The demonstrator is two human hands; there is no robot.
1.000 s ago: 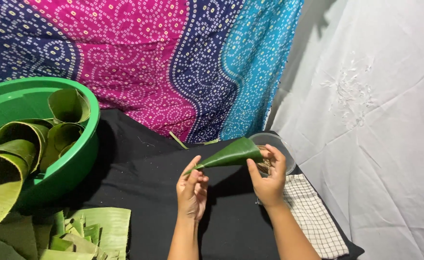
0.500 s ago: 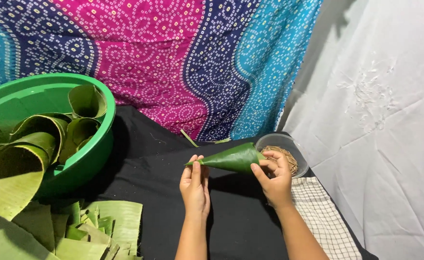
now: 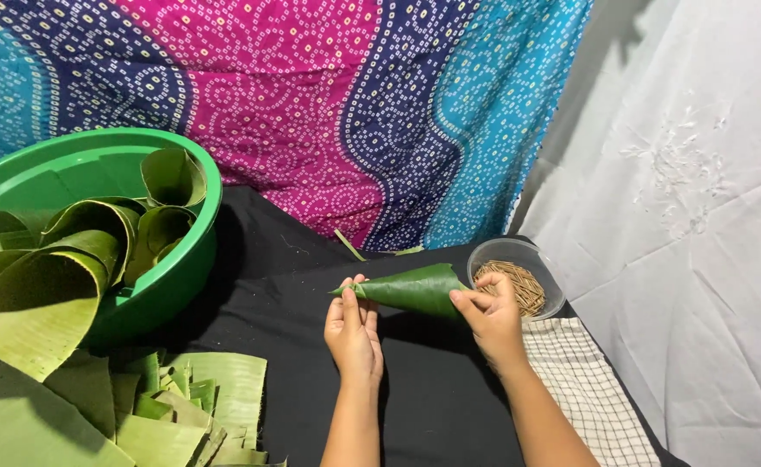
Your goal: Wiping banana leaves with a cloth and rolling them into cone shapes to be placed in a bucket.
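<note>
A green leaf rolled into a cone [image 3: 415,291] lies sideways between both hands, its point to the left. My left hand [image 3: 353,329] pinches the pointed tip with the fingers closed. My right hand [image 3: 489,316] grips the cone's wide end, just in front of a small clear bowl [image 3: 531,257] filled with thin brown sticks. Both hands hover over a black cloth [image 3: 294,311].
A large green basin [image 3: 195,259] at the left holds several curled banana leaves. Cut leaf pieces [image 3: 199,402] lie stacked at the lower left. A checked cloth [image 3: 583,398] lies at the right. A patterned pink and blue fabric [image 3: 328,104] hangs behind, and a white sheet [image 3: 700,216] hangs at the right.
The view has shifted, so the basin and the hands sit lower and further right in the picture. Both hands keep their hold on the leaf cone beside the bowl of sticks.
</note>
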